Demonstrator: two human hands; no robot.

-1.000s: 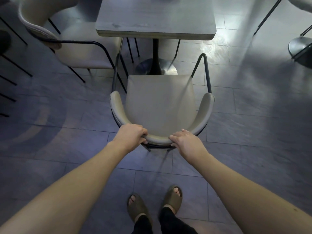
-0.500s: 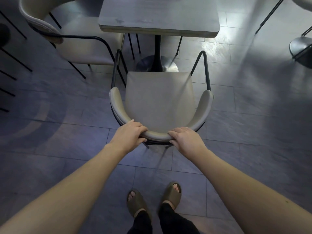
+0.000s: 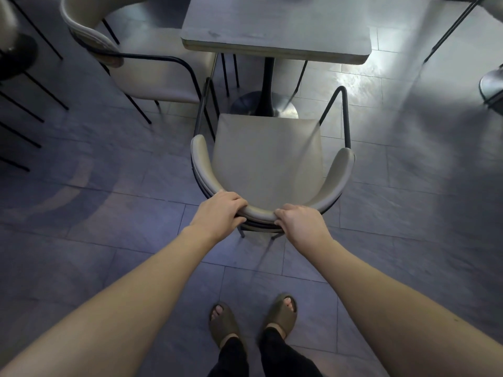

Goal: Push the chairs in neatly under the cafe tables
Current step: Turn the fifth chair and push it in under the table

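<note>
A person in olive slide sandals (image 3: 253,321) stands on a grey tiled floor (image 3: 109,227), both bare arms stretched forward. The left hand (image 3: 219,213) and right hand (image 3: 300,223) each grasp the curved top of a beige armchair's backrest (image 3: 260,212), fingers curled over its rim. The armchair (image 3: 268,159) faces a grey square cafe table (image 3: 275,28), its seat front just short of the pedestal base (image 3: 245,103), not yet under the tabletop. A second beige chair (image 3: 147,66) stands at the table's left.
</note>
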